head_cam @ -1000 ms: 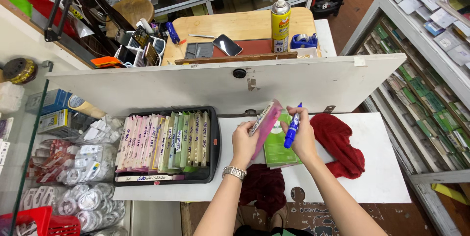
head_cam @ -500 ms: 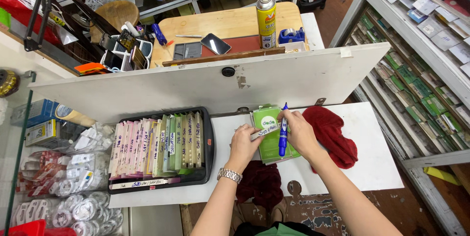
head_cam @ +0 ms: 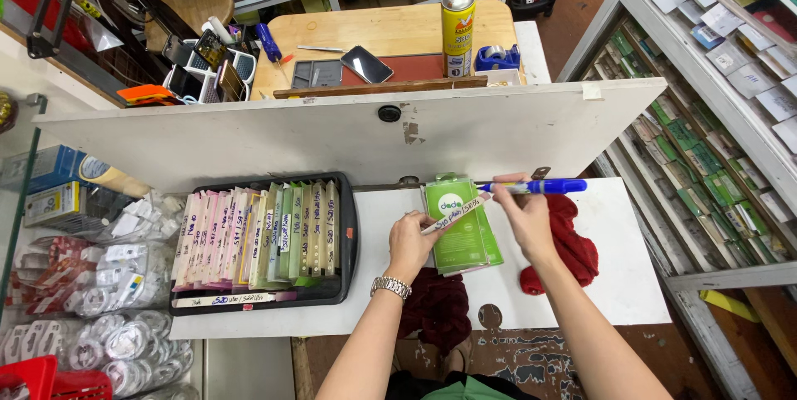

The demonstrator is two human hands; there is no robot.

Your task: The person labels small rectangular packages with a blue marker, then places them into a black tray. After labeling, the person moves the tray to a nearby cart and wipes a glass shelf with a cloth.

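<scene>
My left hand (head_cam: 413, 242) pinches the lower end of a narrow white label strip (head_cam: 455, 214) lying slantwise across a green packet (head_cam: 463, 224) that rests flat on the white counter (head_cam: 382, 300). My right hand (head_cam: 523, 217) holds a blue marker pen (head_cam: 535, 187) level, its tip pointing left just above the strip's upper end. A watch sits on my left wrist.
A black tray (head_cam: 347, 234) at the left holds several upright pink, white and green packets with written labels. A red cloth (head_cam: 573, 242) lies at my right hand. Behind a raised white board (head_cam: 332, 130) is a wooden table with a spray can (head_cam: 457, 18), phone (head_cam: 366, 63) and tape dispenser (head_cam: 496, 57). Shelves stand at the right.
The packet, held up and tilted a second ago, now lies flat on the counter. The marker has turned from upright to level over the label strip.
</scene>
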